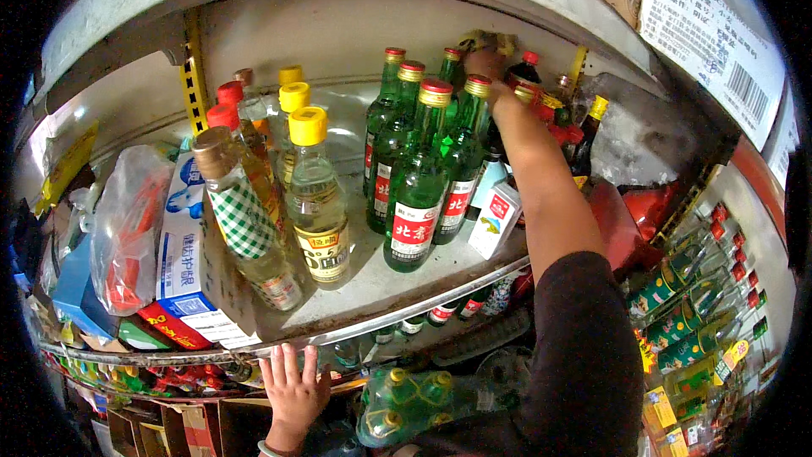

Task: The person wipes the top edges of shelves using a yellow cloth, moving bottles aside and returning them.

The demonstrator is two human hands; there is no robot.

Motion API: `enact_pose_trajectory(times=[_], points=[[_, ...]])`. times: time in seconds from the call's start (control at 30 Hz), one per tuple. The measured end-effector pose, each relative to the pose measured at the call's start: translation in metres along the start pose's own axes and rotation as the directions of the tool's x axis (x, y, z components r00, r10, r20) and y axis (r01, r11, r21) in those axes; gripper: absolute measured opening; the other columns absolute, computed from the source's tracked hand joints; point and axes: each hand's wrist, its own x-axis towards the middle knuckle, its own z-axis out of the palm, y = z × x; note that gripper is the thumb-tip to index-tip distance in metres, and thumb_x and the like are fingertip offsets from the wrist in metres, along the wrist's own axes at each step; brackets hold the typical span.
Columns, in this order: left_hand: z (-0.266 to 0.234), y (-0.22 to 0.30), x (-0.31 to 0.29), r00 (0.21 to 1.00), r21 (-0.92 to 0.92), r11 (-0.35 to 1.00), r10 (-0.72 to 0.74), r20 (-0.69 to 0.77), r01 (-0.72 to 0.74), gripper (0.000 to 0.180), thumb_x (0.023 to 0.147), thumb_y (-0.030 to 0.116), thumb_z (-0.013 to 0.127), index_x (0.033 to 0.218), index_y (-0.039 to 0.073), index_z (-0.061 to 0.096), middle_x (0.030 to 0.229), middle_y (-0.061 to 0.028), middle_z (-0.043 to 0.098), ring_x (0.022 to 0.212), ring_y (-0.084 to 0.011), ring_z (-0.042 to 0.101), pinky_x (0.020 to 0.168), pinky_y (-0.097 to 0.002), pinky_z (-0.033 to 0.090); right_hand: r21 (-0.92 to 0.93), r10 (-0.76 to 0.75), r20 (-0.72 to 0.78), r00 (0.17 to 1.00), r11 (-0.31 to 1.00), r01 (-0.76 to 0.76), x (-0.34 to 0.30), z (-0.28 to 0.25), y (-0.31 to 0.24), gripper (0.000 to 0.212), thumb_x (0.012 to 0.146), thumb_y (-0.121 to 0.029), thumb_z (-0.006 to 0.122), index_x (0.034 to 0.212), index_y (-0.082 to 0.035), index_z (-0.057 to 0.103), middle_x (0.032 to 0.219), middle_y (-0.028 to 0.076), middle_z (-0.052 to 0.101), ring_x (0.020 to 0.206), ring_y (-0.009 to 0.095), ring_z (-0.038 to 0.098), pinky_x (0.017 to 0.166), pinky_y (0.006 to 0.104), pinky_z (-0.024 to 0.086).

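Note:
My right arm reaches over the shelf to its back wall. There my right hand [485,66], partly hidden behind bottle necks, holds a crumpled, dirty yellowish cloth [489,41] against the wall. Just in front of it stand several green glass bottles [414,220] with red caps and red-and-white labels. A small white carton [496,222] and dark bottles, one a yellow-capped bottle [585,140], are beside my forearm. My left hand [296,389] is open, fingers spread and fingertips at the shelf's front edge [326,330].
Clear bottles with yellow caps [317,203] and a brown-capped bottle [245,220] stand left of the green ones. Farther left are boxes [182,237] and a plastic bag [131,228]. Below sits a wrapped bottle pack [414,406]; more bottles [685,288] line the right.

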Motion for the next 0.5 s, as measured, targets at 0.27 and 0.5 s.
enact_pose_trajectory(times=[0.27, 0.5], points=[[-0.011, -0.006, -0.004, 0.998, 0.047, 0.998, -0.05, 0.039, 0.049, 0.069, 0.076, 0.033, 0.068, 0.136, 0.013, 0.039, 0.133, -0.0223, 0.042, 0.123, -0.0415, 0.041, 0.102, -0.058, 0.03, 0.433, -0.34, 0.561, 0.754, 0.897, 0.082, -0.086, -0.021, -0.025, 0.053, 0.081, -0.028, 0.051, 0.131, -0.011, 0.05, 0.14, 0.016, 0.043, 0.129, 0.035, 0.04, 0.11, 0.042, 0.026], [-0.011, 0.005, 0.009, 1.0, -0.017, 1.0, 0.006, 0.017, -0.006, 0.073, 0.077, 0.032, 0.067, 0.14, 0.013, 0.036, 0.138, -0.0222, 0.039, 0.127, -0.0404, 0.038, 0.104, -0.0559, 0.028, -0.091, -0.406, 0.626, 0.666, 0.81, 0.579, -0.042, -0.072, 0.026, 0.053, 0.081, -0.031, 0.053, 0.128, -0.007, 0.051, 0.137, 0.018, 0.044, 0.122, 0.035, 0.045, 0.105, 0.0422, 0.03]])
